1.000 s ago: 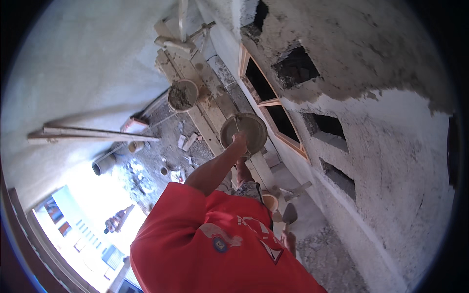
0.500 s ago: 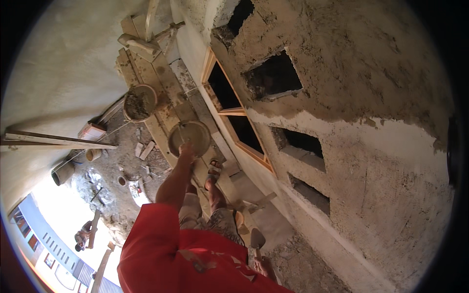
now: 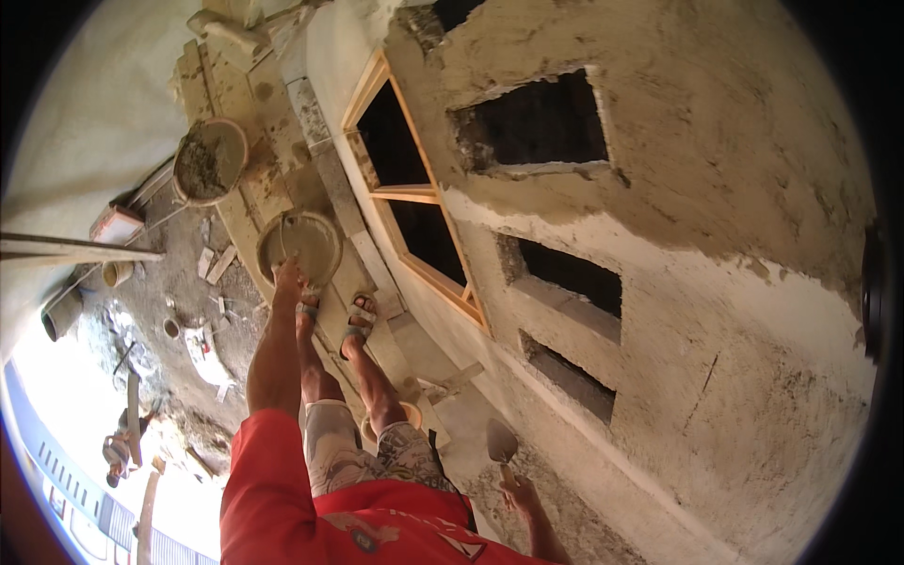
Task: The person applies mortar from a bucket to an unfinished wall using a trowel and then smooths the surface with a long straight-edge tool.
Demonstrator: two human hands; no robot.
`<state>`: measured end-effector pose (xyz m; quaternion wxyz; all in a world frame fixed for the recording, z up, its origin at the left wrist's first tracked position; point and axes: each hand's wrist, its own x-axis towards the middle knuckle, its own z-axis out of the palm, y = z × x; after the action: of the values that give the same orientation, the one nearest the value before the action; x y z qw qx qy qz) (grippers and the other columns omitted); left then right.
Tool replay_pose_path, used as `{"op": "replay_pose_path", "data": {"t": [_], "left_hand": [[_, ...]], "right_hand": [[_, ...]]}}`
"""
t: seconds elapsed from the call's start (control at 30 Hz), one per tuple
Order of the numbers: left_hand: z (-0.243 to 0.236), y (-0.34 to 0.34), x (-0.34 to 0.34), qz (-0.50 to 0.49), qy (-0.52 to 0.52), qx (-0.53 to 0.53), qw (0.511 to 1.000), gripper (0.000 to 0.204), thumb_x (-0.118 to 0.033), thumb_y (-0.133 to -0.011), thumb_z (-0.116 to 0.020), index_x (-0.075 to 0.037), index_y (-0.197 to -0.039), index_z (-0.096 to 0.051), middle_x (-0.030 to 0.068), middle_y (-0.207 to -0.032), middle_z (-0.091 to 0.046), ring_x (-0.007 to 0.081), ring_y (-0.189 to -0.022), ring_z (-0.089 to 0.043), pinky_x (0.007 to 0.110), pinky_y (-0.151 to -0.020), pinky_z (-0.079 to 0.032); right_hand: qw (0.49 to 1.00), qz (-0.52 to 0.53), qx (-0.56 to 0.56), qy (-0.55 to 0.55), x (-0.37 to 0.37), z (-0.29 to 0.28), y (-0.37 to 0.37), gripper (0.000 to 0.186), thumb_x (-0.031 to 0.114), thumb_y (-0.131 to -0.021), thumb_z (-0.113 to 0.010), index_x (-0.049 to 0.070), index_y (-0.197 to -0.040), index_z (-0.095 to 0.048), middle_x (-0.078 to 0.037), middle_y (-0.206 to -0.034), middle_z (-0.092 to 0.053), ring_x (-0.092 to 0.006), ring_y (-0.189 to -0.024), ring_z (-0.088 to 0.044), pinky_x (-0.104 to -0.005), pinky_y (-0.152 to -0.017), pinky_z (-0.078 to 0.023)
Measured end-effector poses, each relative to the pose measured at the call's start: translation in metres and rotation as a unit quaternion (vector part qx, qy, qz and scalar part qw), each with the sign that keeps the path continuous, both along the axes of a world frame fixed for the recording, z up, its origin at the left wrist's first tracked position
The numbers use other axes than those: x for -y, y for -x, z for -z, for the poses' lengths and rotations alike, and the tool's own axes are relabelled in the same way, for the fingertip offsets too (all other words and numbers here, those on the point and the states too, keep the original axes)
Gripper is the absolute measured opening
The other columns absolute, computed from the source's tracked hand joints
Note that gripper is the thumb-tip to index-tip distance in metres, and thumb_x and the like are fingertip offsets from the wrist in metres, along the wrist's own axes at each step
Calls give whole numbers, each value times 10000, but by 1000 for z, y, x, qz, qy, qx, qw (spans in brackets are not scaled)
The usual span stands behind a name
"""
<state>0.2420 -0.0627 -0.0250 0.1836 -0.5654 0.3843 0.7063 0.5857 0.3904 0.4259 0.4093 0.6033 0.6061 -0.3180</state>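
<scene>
My left hand (image 3: 290, 275) reaches down, fingers closed, to the near rim of a round basin (image 3: 325, 231) of wet grey mortar. A thin pale strip shows in the basin just beyond the fingers, and I cannot make out what they grip. My right hand (image 3: 518, 494), low and to the right, is wrapped round the handle of a trowel (image 3: 502, 441). The trowel's blade points up and away from me, near the wall's foot. A second bucket (image 3: 211, 162), holding darker mortar, stands farther off to the left.
My sandalled feet stand on a plank platform (image 3: 273, 179) above rubble-strewn ground (image 3: 188, 254). Along the right runs a partly plastered wall (image 3: 697, 377) with several dark openings and a wooden window frame (image 3: 405, 194). Another person (image 3: 118, 452) is far below left.
The view has shifted, and the basin now appears farther left and higher. My right hand and the trowel have come out more into view. My left hand stays at the basin.
</scene>
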Motion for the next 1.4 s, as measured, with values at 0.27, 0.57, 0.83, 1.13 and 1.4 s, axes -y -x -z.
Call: {"op": "replay_pose_path", "data": {"t": [0.27,0.57,0.83,1.13,1.4], "left_hand": [[17,-65,56,144,326,236,904,796,-366,-686,-709,-19,-1341,-421,213,-1352,-456,336,-1271,-412,399,-989,-384],[4,-221,3,64,98,-101,988,357,-248,-870,-553,-49,-1166,-529,133,-993,-620,256,-867,-627,361,-729,-506],[-100,-218,-129,10,-84,-89,992,375,-193,-884,-535,-16,-1212,-490,93,-976,-594,184,-794,-590,296,-705,-495],[-58,-210,-140,-15,-77,-79,994,456,-252,-890,-538,1,-1264,-475,125,-1035,-622,195,-851,-612,312,-772,-478],[-66,-214,-127,-86,-151,-28,984,427,-212,-923,-475,1,-1290,-431,87,-1049,-603,157,-843,-592,276,-746,-468]], "right_hand": [[971,-232,-42,34,26,39,67,267,184,-839,-643,6,-990,-514,-75,-660,-584,-154,-470,-541,-292,-422,-427],[777,-613,-64,127,113,147,220,471,270,-840,-576,3,-1221,-501,-252,-1050,-615,-377,-968,-611,-420,-807,-483],[517,-835,-182,54,257,308,383,436,160,-858,-535,25,-1269,-478,-208,-895,-662,-301,-803,-681,-373,-667,-581],[872,-453,-93,162,318,506,406,253,150,-856,-547,11,-1068,-544,-134,-650,-606,-231,-489,-598,-331,-429,-480],[512,-822,-245,40,353,433,355,446,160,-835,-571,60,-1266,-515,-162,-729,-653,-281,-683,-676,-365,-584,-542]]}}
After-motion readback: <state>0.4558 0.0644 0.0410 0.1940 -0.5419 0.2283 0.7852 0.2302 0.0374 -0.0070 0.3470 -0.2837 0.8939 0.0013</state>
